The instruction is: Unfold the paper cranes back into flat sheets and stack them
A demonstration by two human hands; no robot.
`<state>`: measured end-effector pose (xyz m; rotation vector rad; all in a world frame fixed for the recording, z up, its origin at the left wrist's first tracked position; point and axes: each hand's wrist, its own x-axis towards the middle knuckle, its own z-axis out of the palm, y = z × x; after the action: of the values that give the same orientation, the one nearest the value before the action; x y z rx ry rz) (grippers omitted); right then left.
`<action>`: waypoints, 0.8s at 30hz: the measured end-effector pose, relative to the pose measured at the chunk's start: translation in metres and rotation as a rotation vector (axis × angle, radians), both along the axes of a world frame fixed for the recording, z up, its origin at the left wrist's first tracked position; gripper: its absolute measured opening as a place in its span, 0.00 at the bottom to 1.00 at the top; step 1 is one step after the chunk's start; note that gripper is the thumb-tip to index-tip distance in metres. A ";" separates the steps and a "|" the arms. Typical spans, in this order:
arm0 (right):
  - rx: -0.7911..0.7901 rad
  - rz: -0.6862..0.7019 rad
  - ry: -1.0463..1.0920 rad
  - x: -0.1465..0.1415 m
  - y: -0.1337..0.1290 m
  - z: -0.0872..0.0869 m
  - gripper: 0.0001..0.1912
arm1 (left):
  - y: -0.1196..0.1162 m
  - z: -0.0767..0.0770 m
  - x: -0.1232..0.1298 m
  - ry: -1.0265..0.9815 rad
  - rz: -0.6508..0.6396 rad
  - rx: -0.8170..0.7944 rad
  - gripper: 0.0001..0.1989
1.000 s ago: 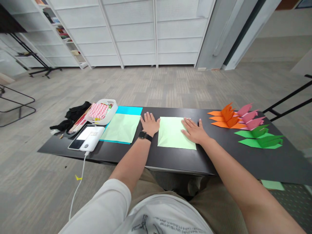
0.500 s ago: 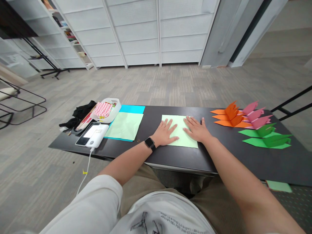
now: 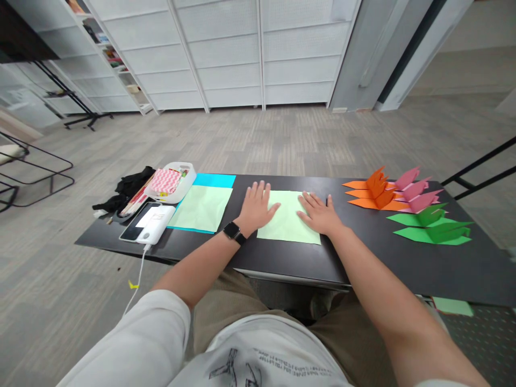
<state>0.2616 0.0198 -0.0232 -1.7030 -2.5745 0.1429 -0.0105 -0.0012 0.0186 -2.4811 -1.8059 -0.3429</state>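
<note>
A pale green sheet of paper [image 3: 288,223] lies flat on the dark table in front of me. My left hand [image 3: 257,208] is at the sheet's left edge, fingers stretched out, mostly over the bare tabletop with the thumb reaching the paper. My right hand [image 3: 320,214] rests flat on the sheet's right side, fingers spread. Neither hand grips anything. To the left lies another pale green sheet [image 3: 203,208] on top of blue paper [image 3: 215,180].
Folded orange paper cranes [image 3: 377,189], pink cranes [image 3: 419,194] and green cranes [image 3: 437,228] stand at the right. At the left are a white tray [image 3: 187,183], a phone [image 3: 137,223], a white power bank [image 3: 155,228] with a cable, and black cloth [image 3: 135,180].
My left hand has slid left, from on top of the pale green sheet to its left edge. My right hand stays on the sheet's right side. The view has shifted slightly.
</note>
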 end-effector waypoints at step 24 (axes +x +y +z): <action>0.036 -0.170 -0.020 0.010 -0.001 0.003 0.35 | -0.026 -0.032 0.037 0.025 -0.342 -0.153 0.55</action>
<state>0.2718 0.0189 -0.0197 -1.9095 -2.4154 0.0723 0.0263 -0.0270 -0.0137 -2.8880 -1.4442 -0.1914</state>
